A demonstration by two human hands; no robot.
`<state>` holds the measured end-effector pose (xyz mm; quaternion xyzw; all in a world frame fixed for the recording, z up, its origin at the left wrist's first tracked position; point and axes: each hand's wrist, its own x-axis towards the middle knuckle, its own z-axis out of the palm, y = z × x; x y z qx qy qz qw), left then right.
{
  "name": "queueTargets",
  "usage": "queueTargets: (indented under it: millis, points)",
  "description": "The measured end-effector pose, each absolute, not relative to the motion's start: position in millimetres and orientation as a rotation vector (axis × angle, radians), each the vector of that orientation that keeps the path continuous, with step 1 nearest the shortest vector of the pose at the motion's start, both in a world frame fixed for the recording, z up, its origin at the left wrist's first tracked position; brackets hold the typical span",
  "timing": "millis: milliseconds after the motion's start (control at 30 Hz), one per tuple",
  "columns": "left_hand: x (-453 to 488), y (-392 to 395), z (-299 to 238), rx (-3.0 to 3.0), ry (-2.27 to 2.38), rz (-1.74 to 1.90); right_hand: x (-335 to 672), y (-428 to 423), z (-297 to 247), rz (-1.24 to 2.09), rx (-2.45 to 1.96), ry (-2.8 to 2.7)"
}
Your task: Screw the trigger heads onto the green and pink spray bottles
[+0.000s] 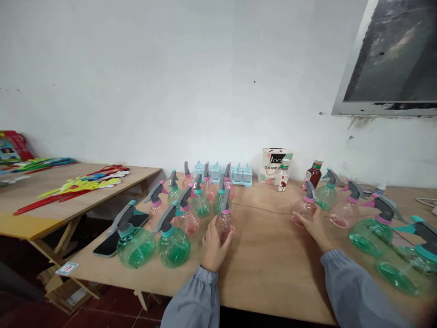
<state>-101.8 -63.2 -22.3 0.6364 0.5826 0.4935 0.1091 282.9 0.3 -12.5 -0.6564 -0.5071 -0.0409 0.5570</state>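
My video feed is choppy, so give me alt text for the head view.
The left hand grasps a pink spray bottle and the right hand another pink bottle at a wooden table. More pink bottles and green bottles stand to both sides; a paper bag stands near the wall.

A paper bag stands between pale-blue moulds and a brown bottle near the wall.

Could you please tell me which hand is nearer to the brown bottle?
Right. The right hand is in front of the brown bottle; the left hand is farther away, to its left.
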Motion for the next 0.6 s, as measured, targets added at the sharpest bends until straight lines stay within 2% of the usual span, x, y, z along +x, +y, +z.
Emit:
queueTargets:
  millis: [100, 333, 467, 533, 600]
  points:
    - [-102, -64, -20, 1.877, 1.702, 1.441, 291, 23, -1, -0.215, -1.789, -1.108]
    - [-101, -65, -21, 1.892, 1.659, 1.423, 294, 66, 29, -0.134, -2.013, -1.010]
    - [-101, -64, -24, 1.972, 1.597, 1.484, 285, 59, 28, -0.160, -1.968, -0.912]
    - [-98, -64, -24, 2.012, 1.581, 1.489, 270, 43, 22, -0.169, -1.834, -0.881]
    - [-91, -64, -22, 2.060, 1.566, 1.438, 247, 23, 16, -0.040, -1.594, -1.007]
